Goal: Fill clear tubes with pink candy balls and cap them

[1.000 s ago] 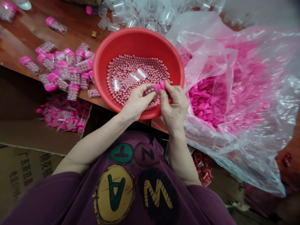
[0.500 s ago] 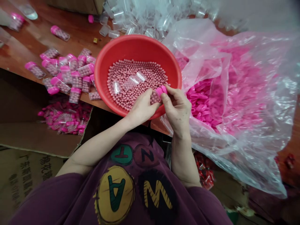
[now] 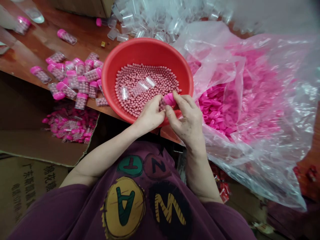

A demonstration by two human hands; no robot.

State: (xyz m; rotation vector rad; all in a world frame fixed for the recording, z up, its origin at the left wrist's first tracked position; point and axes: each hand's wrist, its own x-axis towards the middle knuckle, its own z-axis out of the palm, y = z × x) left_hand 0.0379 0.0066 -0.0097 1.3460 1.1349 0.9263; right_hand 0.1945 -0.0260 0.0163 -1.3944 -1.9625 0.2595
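Apparently wooden bench (image 3: 30,43), red basin (image 3: 147,48) of pink beads (image 3: 140,83), cardboard (image 3: 32,190) below

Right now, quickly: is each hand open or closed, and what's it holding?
Left hand: closed, holding the clear tube of pink beads.
Right hand: closed, pinching the tube's pink cap.

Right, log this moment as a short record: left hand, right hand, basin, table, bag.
left hand: holds the clear end of a pink-capped tube
right hand: pinches the tube's pink cap
basin: red plastic basin holds pink beads and empty clear tubes
table: filled pink-capped tubes lie on a wooden table
bag: clear plastic bag holds loose pink caps
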